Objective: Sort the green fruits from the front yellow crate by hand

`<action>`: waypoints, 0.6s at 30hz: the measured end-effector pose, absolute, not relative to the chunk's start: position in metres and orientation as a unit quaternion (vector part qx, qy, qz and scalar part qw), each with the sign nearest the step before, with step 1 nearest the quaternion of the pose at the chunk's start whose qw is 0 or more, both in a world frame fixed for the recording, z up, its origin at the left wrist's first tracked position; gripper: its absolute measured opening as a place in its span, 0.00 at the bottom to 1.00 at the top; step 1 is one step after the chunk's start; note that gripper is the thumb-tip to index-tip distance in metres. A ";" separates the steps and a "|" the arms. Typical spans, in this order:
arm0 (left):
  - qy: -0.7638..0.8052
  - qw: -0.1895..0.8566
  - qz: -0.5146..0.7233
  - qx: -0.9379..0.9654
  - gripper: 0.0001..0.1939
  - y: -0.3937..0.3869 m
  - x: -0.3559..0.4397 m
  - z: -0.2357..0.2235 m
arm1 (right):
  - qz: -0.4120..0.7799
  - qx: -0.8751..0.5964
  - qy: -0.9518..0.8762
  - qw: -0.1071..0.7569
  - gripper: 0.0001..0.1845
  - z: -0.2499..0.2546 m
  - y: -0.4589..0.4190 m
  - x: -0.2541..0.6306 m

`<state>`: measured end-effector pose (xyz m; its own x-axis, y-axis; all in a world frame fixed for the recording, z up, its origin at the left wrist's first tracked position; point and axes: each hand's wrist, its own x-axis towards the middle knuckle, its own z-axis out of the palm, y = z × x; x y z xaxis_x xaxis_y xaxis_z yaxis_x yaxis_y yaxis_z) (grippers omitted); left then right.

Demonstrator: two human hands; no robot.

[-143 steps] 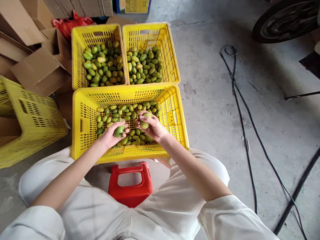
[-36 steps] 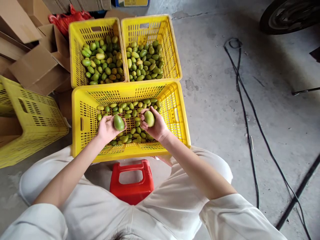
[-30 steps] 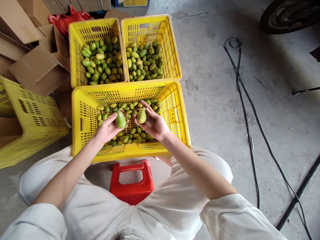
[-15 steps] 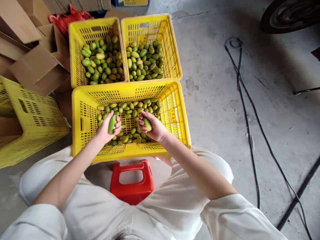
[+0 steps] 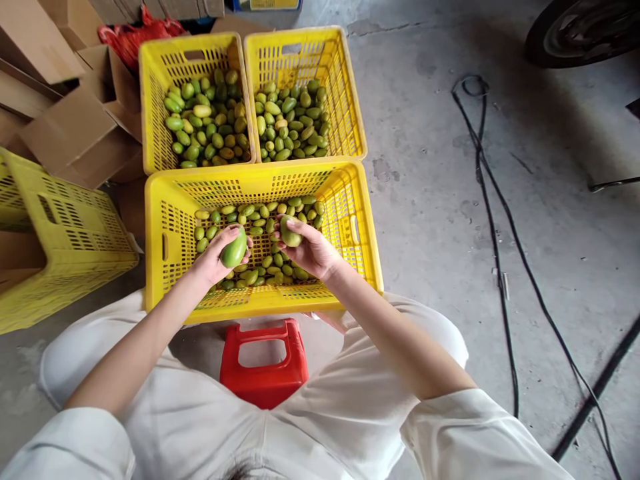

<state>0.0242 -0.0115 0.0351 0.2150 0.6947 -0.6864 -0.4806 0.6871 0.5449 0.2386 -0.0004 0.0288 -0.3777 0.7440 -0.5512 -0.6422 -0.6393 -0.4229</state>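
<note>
Crate (image 5: 270, 308) before us, yellow, loose fruit (image 5: 278, 259) scattered inside. Above it, our left hand (image 5: 213, 261) curls partway round a glossy green fruit (image 5: 234, 251); our right hand (image 5: 316, 255) grips a duller fruit (image 5: 290, 233), thumb on top. Both held apart, near each other.

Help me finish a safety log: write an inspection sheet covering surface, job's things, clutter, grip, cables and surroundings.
Surface: grey floor, stained in patches.
Job's things: front crate, loose fruit spread inside; back left crate and back right crate, fruit heaped.
Clutter: cardboard boxes and red bundle, upper left.
Grip: left hand holding a green fruit; right hand holding a second fruit.
Cables: thin cord, crossing itself, right; thick cable, lower right.
Surroundings: red stool, lower middle; wheel, upper right; another crate, far left.
</note>
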 end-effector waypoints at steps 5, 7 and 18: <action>0.496 0.778 0.367 0.118 0.11 -0.010 0.026 0.037 | 0.829 -0.388 -0.036 0.402 0.22 0.019 -0.001 0.239; 0.504 0.781 0.355 0.101 0.10 -0.009 0.028 0.036 | 0.823 -0.406 -0.034 0.396 0.21 0.018 0.000 0.239; 0.556 0.739 0.380 0.022 0.05 -0.010 0.035 0.037 | 0.834 -0.360 -0.030 0.417 0.08 0.023 0.004 0.241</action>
